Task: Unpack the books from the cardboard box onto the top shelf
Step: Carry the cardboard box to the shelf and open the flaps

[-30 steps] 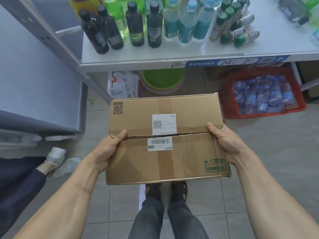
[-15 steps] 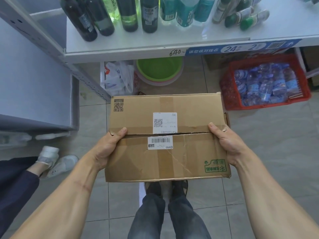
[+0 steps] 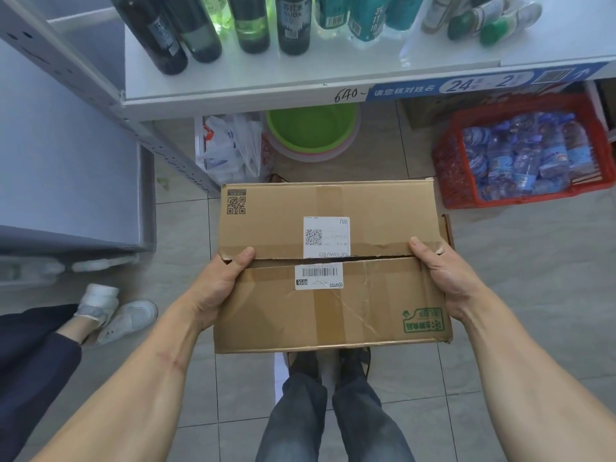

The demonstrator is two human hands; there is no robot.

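Note:
A brown cardboard box (image 3: 376,305) with white barcode labels and a green logo hangs above the tiled floor, in front of my legs. Its two top flaps are closed, with a thin dark slit between them. My left hand (image 3: 220,285) grips the box's left side, thumb on top by the slit. At the right side my right hand (image 3: 443,278) holds it the same way. No books show; the inside of the box is hidden. A white shelf board (image 3: 350,71) lies ahead of the box.
Dark and teal bottles (image 3: 290,25) stand on the white shelf. Under it are a green basin (image 3: 310,131), a white plastic bag (image 3: 230,151) and a red basket (image 3: 473,195) of water bottles. Another person's leg and white shoes (image 3: 116,315) are at the left.
The box has sunk lower in the view and the shelf edge has come closer to the top. Both hands keep the same grip on the box's sides.

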